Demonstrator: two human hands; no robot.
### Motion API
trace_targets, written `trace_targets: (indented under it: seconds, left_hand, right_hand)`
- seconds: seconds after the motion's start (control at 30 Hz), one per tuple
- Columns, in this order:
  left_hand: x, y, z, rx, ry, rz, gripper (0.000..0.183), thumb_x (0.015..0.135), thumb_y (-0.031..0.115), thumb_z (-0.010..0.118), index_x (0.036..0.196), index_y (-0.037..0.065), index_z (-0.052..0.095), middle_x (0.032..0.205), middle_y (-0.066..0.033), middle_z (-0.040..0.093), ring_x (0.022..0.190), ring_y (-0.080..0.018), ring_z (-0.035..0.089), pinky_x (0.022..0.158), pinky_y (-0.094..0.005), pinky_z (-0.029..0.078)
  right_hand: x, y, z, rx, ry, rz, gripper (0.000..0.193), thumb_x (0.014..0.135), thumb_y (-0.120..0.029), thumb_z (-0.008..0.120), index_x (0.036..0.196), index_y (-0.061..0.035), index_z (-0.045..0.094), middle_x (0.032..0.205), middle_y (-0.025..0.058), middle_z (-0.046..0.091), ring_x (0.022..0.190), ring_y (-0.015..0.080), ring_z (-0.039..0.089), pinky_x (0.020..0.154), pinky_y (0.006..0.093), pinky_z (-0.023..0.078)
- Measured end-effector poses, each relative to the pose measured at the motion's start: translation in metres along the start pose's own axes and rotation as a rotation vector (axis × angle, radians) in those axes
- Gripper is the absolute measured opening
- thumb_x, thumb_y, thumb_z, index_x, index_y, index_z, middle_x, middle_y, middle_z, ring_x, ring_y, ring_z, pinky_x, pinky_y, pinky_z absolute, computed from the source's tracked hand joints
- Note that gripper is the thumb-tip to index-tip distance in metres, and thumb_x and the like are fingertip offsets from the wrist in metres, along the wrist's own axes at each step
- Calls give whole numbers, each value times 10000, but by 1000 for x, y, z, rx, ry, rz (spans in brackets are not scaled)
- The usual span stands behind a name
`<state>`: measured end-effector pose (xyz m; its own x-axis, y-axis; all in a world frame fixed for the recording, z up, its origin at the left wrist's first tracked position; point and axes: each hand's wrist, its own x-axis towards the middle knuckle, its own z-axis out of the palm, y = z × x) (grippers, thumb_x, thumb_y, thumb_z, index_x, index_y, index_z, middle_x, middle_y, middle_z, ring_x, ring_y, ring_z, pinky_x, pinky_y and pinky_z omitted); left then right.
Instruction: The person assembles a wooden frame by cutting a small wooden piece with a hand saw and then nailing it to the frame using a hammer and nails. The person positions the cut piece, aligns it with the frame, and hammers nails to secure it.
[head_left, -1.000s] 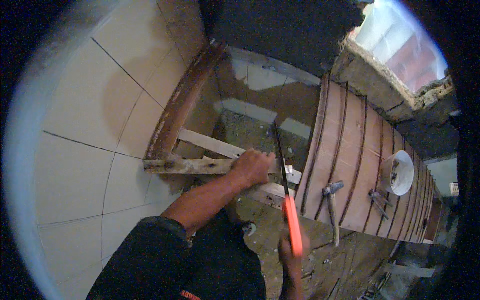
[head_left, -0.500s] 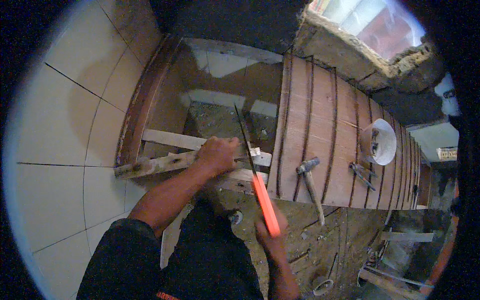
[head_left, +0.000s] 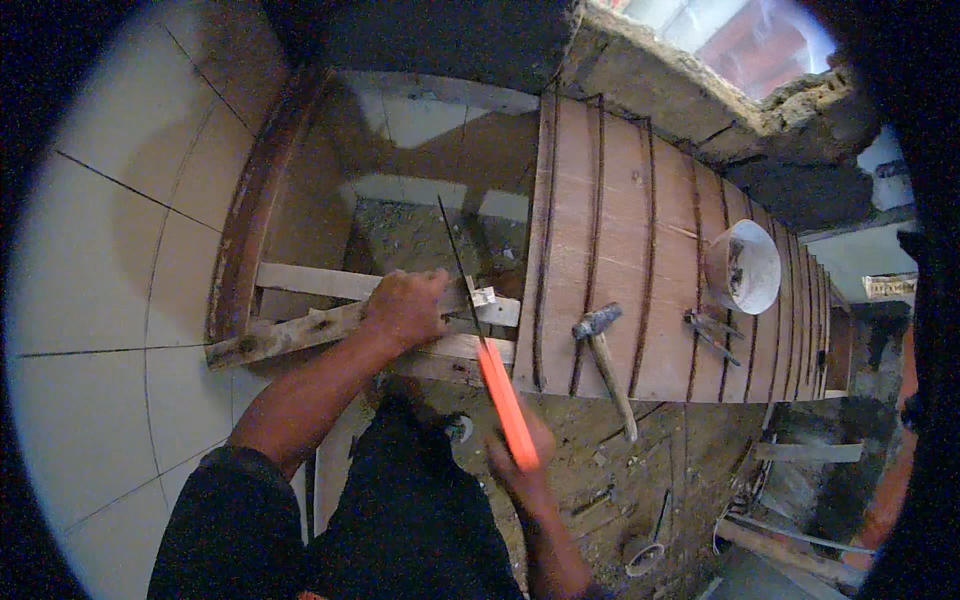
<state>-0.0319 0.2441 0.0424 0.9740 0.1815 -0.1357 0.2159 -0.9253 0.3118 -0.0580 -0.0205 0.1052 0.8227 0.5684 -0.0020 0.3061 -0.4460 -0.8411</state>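
The left hand (head_left: 405, 308) is closed over a weathered wooden batten (head_left: 290, 335), fingers curled down around it, pressing near its right end. The right hand (head_left: 525, 450) is wrapped around the orange handle of a saw (head_left: 508, 405); some of its fingers are hidden behind the handle. The narrow dark blade slants far and to the left, passing just right of the left hand, beside the batten's pale end; whether the teeth bite into the wood cannot be told.

The batten lies across the near side of an open wooden frame (head_left: 240, 225), over a paler rail (head_left: 315, 281). Inside this box-like opening, earth and scattered rubble (head_left: 410, 232) show at the bottom.

Right of the opening runs a boarded surface (head_left: 625, 230) crossed by dark strips. On it a hammer (head_left: 600, 370) lies with its head far and its handle projecting over the near edge. Farther right are pincers (head_left: 712, 335), and just beyond them a white bucket (head_left: 762, 270), its mouth in view; it holds a few dark and pale pieces, too blurred to name. On the dirt floor, near and right, sits a round-rimmed object (head_left: 643, 555); its contents cannot be made out.
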Motion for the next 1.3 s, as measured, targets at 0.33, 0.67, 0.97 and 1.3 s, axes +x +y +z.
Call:
trace_targets:
  seconds: [0.33,0.67,0.97,1.3]
  left_hand:
    - [6,-6,-3,-29,-84,-71,401,673,232,760,1010,65,620,889,-200,717,862,-406,702,800,-486,566]
    - [9,-8,-1,-43,-161,-87,412,681,227,763,1049,110,620,929,-184,721,888,-391,699,811,-487,562]
    - [8,-5,2,-78,-38,-60,354,674,161,735,997,77,616,912,-194,717,866,-409,696,809,-493,560]
    - [5,-12,0,-168,-41,-16,399,666,186,731,1024,67,602,909,-217,708,859,-420,692,799,-506,562]
  right_hand:
    - [-110,-29,-53,-81,-86,134,626,777,-97,673,1377,-11,515,1087,188,676,937,358,679,821,407,542]
    - [17,26,25,-17,-13,50,415,784,-77,699,1181,-3,605,926,181,687,781,361,671,697,392,532]
    - [-32,6,-24,97,-10,10,677,774,-121,657,1432,-80,500,1134,185,689,977,346,689,829,397,558]
    - [-131,-11,-51,95,-109,182,718,842,-198,686,1505,-143,414,1263,156,657,1044,300,675,898,386,520]
